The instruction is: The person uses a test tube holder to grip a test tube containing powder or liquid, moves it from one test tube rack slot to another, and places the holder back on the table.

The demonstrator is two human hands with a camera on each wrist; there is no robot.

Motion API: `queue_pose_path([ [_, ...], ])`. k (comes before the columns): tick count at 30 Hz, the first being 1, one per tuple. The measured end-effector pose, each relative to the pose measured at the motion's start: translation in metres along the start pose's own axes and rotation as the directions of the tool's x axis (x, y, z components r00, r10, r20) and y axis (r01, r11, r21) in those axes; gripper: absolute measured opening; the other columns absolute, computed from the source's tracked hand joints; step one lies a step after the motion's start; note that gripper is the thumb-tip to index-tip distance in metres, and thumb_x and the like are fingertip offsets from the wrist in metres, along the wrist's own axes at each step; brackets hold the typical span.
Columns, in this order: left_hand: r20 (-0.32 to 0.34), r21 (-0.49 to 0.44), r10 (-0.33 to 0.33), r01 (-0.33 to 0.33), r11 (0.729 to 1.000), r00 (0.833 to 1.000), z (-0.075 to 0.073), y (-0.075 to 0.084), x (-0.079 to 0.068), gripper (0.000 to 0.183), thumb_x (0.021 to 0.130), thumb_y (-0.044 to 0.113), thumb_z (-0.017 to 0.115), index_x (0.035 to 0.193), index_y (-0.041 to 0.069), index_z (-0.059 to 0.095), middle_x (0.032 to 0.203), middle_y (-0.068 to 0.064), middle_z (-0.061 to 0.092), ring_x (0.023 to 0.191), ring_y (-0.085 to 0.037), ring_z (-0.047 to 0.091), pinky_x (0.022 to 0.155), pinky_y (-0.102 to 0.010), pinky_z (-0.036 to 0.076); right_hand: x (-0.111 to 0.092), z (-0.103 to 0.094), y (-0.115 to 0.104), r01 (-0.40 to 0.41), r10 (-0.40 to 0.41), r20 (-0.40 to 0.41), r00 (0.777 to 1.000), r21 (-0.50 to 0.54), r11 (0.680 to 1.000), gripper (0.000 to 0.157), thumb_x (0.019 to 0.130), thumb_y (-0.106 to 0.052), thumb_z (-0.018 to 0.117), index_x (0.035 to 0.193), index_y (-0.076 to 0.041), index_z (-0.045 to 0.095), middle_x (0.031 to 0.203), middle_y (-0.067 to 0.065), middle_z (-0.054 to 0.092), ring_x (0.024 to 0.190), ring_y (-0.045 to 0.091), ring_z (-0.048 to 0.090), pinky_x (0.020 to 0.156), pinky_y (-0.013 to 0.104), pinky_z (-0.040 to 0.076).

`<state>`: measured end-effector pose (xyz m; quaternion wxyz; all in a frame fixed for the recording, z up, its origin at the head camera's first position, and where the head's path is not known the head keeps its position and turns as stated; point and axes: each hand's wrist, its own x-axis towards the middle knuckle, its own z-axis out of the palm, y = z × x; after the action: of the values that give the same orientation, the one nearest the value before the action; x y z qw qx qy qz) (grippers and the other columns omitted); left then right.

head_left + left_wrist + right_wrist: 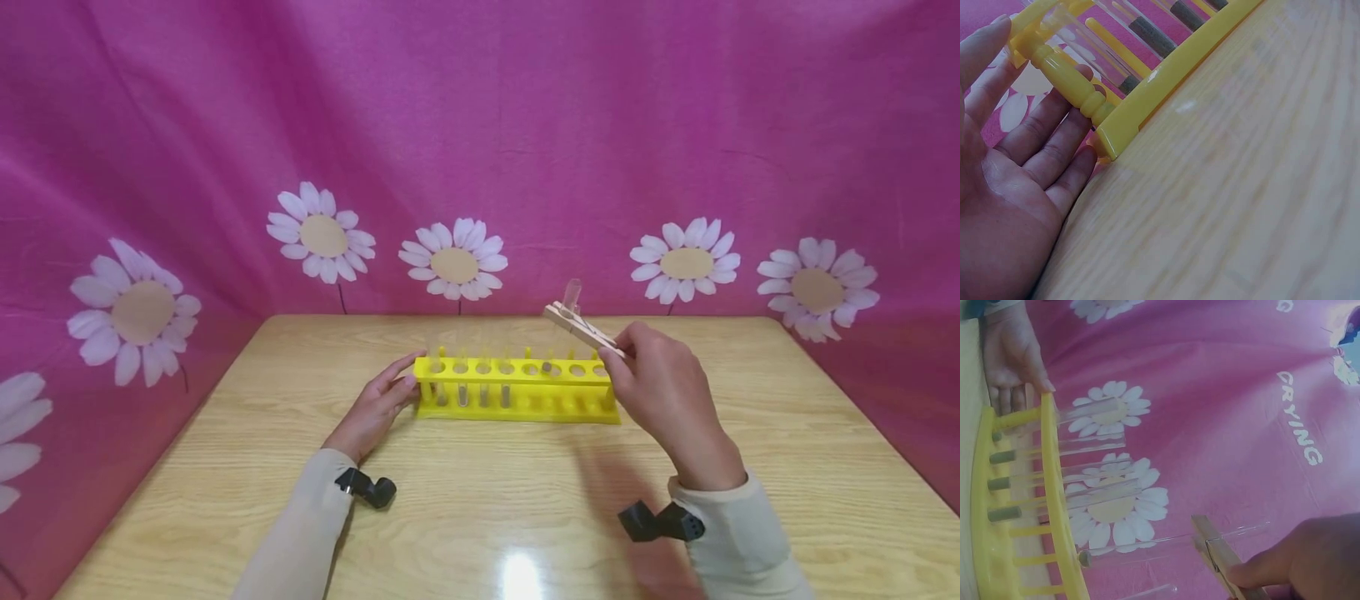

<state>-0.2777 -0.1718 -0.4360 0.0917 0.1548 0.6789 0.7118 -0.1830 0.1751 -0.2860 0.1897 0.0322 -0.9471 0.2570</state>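
My right hand (pixel 667 400) pinches a wooden test tube holder (pixel 585 327). The holder's jaws clasp a clear test tube (pixel 1166 542) near its upper end. Dark material sits in this tube's bottom, right over the top plate of the yellow test tube rack (pixel 517 414) in the right wrist view. At the rack's left end, my left hand (pixel 378 408) holds on, thumb at the top plate and fingers (pixel 1054 150) behind the end post. Several test tubes (pixel 1079 447) with grey-green material in their bottoms stand in the left holes of the rack.
The rack stands on a light wooden table (pixel 465 500). Behind it hangs a pink cloth (pixel 480 125) with white daisies. Yellow pegs (pixel 528 353) rise along the rack's back edge. Each sleeve carries a black wrist camera (pixel 660 522).
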Motion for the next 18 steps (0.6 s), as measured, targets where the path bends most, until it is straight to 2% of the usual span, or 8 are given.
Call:
queue_pose_path([
  [18, 0.006, -0.003, -0.006, 0.006, 1.000, 1.000, 0.0008, 0.0010, 0.0008, 0.050, 0.101, 0.033, 0.051, 0.148, 0.022, 0.039, 0.147, -0.010, 0.040, 0.125, -0.032, 0.048, 0.113, -0.044, 0.028, 0.0048, 0.0046, 0.0071, -0.061, 0.062, 0.086, 0.994, -0.007, 0.998, 0.023, 0.092, -0.020, 0.066, 0.101, 0.001, 0.061, 0.081, 0.012, 0.064, 0.062, 0.023, 0.051, 0.051, 0.029, 0.045],
])
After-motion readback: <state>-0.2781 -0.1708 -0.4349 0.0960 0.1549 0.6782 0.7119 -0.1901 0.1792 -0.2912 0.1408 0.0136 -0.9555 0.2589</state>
